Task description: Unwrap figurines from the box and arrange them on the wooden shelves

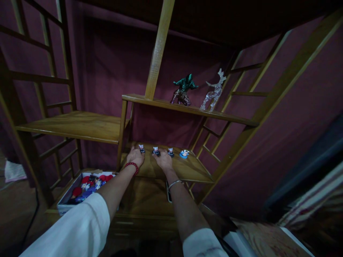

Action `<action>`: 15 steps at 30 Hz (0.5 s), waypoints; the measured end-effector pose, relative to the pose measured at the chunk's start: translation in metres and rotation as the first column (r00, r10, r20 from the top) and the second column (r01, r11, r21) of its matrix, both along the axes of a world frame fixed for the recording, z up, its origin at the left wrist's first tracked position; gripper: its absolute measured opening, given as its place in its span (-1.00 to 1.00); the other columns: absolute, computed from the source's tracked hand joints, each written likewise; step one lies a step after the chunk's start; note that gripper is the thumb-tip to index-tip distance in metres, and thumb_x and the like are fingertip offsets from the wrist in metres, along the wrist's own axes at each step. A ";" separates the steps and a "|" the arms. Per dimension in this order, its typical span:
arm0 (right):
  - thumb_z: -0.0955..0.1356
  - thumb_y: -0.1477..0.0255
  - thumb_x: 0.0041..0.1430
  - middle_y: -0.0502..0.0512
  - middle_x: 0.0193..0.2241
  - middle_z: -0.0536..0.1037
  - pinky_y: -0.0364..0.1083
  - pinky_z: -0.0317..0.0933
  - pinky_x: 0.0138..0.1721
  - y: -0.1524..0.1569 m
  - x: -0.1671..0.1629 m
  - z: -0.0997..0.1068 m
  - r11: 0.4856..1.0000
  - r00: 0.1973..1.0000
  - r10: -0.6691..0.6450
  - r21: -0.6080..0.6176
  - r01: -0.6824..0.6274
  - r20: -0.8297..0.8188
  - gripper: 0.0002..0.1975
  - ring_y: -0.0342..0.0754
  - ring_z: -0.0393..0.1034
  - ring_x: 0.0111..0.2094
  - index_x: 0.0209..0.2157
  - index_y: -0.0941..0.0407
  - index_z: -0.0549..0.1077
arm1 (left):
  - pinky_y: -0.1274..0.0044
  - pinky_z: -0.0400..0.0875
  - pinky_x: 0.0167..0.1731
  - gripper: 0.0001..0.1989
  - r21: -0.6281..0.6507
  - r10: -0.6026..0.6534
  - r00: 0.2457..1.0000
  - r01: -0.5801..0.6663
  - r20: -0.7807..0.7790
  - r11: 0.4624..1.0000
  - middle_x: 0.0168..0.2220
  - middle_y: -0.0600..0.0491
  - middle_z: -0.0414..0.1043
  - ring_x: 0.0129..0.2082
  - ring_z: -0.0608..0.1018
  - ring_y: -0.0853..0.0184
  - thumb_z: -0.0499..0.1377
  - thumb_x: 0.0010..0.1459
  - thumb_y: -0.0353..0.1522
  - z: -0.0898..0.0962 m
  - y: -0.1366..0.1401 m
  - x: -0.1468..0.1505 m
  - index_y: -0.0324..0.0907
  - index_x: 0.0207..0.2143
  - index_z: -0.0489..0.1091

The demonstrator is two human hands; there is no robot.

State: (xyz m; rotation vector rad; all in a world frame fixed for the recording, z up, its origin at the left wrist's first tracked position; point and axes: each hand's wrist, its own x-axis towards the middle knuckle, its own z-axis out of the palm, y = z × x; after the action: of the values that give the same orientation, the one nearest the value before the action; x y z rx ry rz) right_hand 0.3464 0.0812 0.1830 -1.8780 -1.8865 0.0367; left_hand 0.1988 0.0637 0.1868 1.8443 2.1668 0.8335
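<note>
Four small figurines stand in a row on the lower wooden shelf (187, 169). My left hand (135, 157), wearing a red bead bracelet, has its fingers closed around the leftmost white-and-dark figurine (142, 147). With a silver bangle at the wrist, my right hand (164, 161) pinches the second figurine (155, 150) at its dark base. Just beyond my right fingers is a similar third figurine (170, 151), partly hidden by the hand. To the right of it rests a white figurine on a blue base (184, 154). Fingertip contact is small and dim here.
An open box (62, 207) of red, blue and white figures sits at lower left. Above, the upper shelf (160, 103) bears a green-and-bronze hooded figure (184, 89) and a clear deer (213, 93). A wooden post (159, 50) rises there. A phone-like object (168, 194) lies below my right wrist.
</note>
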 end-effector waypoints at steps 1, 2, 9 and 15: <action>0.27 0.17 0.02 0.15 -0.09 0.35 -0.12 0.14 -0.13 0.000 0.000 0.000 1.000 1.000 -0.002 0.001 0.002 -0.008 -0.56 0.00 0.30 -0.11 -0.07 0.06 0.33 | 0.52 0.28 -0.14 -0.63 0.003 0.002 1.000 -0.002 0.001 1.000 0.00 -0.16 0.22 -0.11 0.40 0.24 0.02 0.05 -0.25 -0.001 0.000 0.000 -0.22 -0.11 0.29; 0.28 0.17 0.01 0.15 -0.09 0.35 -0.11 0.14 -0.13 0.001 0.000 -0.001 1.000 1.000 -0.003 0.008 0.003 -0.019 -0.54 0.00 0.30 -0.11 -0.05 0.06 0.31 | 0.53 0.28 -0.14 -0.64 0.008 0.007 1.000 -0.007 0.004 1.000 -0.01 -0.15 0.22 -0.11 0.40 0.24 0.02 0.05 -0.24 -0.001 0.000 0.000 -0.22 -0.12 0.28; 0.26 0.30 0.03 0.27 -0.12 0.37 -0.10 0.13 -0.09 -0.007 0.001 -0.003 0.995 0.989 -0.022 0.097 0.036 -0.145 -0.54 0.01 0.28 -0.09 -0.05 0.24 0.27 | 0.55 0.27 -0.12 -0.71 0.117 0.074 0.995 -0.082 0.066 0.990 -0.12 -0.15 0.27 -0.11 0.39 0.26 0.03 0.03 -0.35 0.000 -0.014 0.002 -0.28 -0.17 0.25; 0.20 0.38 0.05 0.25 -0.27 0.43 -0.08 0.17 -0.16 -0.031 0.001 0.000 0.973 0.954 -0.023 0.213 0.090 -0.299 -0.70 0.00 0.33 -0.25 -0.20 0.24 0.31 | 0.56 0.28 -0.14 -0.77 0.166 0.050 0.997 -0.060 0.066 0.984 -0.11 -0.11 0.26 -0.14 0.41 0.29 0.01 0.00 -0.47 -0.001 -0.042 -0.002 -0.24 -0.23 0.28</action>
State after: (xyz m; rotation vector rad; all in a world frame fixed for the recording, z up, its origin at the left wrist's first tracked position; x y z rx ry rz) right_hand 0.3473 0.0506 0.1833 -1.6698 -1.5646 0.0774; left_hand 0.1970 0.0215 0.1857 1.8139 2.1787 1.1010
